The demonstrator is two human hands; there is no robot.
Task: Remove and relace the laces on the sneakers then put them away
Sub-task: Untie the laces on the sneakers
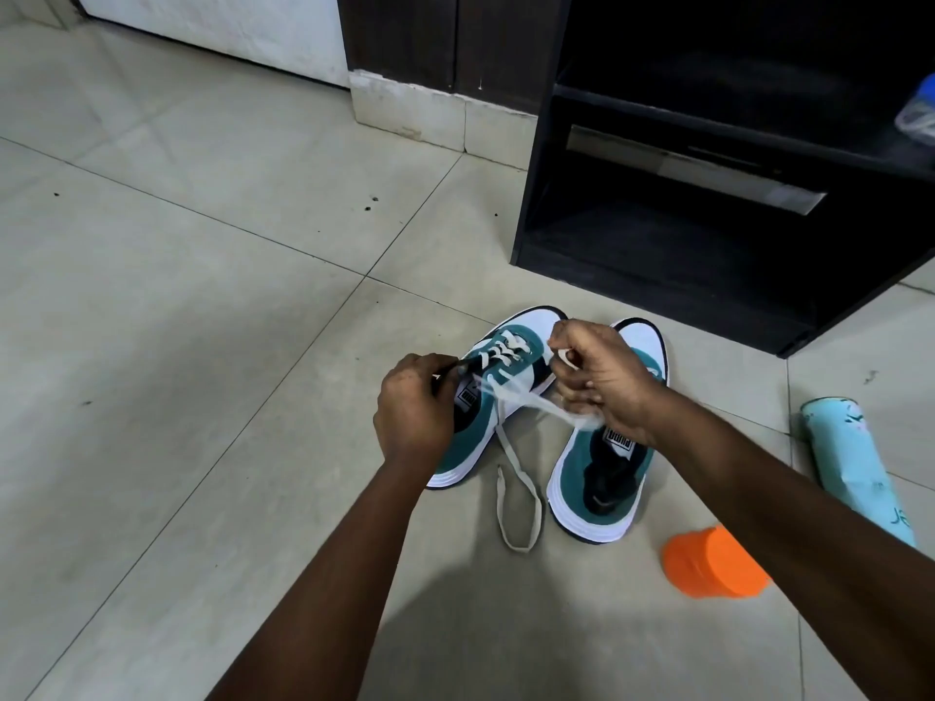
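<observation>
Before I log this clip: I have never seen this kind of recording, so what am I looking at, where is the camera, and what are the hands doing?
There is no machine here. The one picture comes from a wide-angle camera worn on a person's head, looking down along both bare arms at a tiled floor.

Two teal and white sneakers stand side by side. The left hand grips the left sneaker near its tongue. The right hand pinches that sneaker's white lace, which is blurred near the hands and trails in a loop on the floor. The right sneaker shows no lace that I can see.

Beside them lie a light blue bottle and an orange cap. Behind stands a dark open shelf unit.
</observation>
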